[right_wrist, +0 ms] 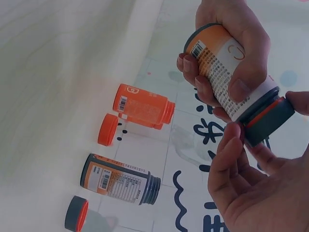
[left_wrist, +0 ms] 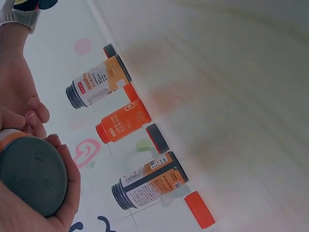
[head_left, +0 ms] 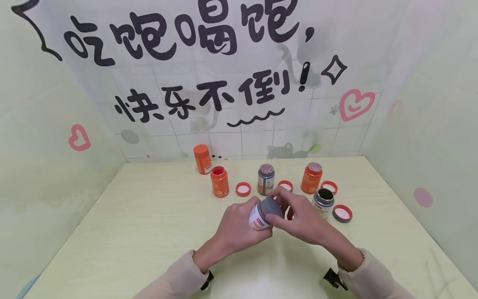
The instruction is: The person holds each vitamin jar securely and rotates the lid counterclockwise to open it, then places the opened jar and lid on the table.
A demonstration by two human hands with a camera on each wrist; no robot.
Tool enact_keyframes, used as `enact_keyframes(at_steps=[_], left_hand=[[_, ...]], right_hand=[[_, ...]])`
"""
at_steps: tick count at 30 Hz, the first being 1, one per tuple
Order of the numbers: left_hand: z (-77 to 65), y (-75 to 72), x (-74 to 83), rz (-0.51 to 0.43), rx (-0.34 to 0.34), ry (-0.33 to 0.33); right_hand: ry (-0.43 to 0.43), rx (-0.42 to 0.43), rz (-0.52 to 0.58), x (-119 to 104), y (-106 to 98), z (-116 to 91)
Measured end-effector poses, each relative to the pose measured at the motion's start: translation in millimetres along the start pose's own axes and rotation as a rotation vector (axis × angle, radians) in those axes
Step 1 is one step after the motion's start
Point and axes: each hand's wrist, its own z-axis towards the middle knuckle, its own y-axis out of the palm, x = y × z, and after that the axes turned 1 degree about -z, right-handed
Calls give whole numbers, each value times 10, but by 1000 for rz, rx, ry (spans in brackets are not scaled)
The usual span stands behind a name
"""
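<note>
My left hand (head_left: pixel 236 228) grips a white and orange pill bottle (right_wrist: pixel 217 67) round its body, tilted above the table. Its dark grey base (left_wrist: pixel 34 174) faces the left wrist camera. At the bottle's mouth is a grey cap (head_left: pixel 270 204), which my right hand (head_left: pixel 304 218) pinches between thumb and fingertips. A red ring shows under the cap's edge in the right wrist view, where the cap sits at the neck. Just behind my right hand stands a grey-necked bottle (head_left: pixel 324 201) with a dark open mouth, partly hidden by that hand.
Along the back stand a capped orange bottle (head_left: pixel 202 160), an open orange bottle (head_left: pixel 219 182), a grey bottle with a sealed mouth (head_left: pixel 266 181) and an orange one with a seal (head_left: pixel 311 178). Upturned caps lie beside them, including a red cap (head_left: pixel 243 189) and a grey-rimmed cap (head_left: pixel 342 213).
</note>
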Motion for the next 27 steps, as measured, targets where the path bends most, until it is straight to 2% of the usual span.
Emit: enact_keyframes(at_steps=[5,13,17,22,27], left_hand=[[-7,4,-8,1,2,1],[2,-2,-6,-8,-5,-2],[0,-1,-6,-12,-2,-5],[-1,-2,-7,-8,-9,-13],[-3,-6,-5,6,-2,-1]], right_hand=[[-21,-23,-21,-10,-31,-4],[150,6,-10,-33,-2,1],[169,22,-6,-31,3,0],[116,13,-13,-19,-6,0],[8,-12,-45,4,-23,-7]])
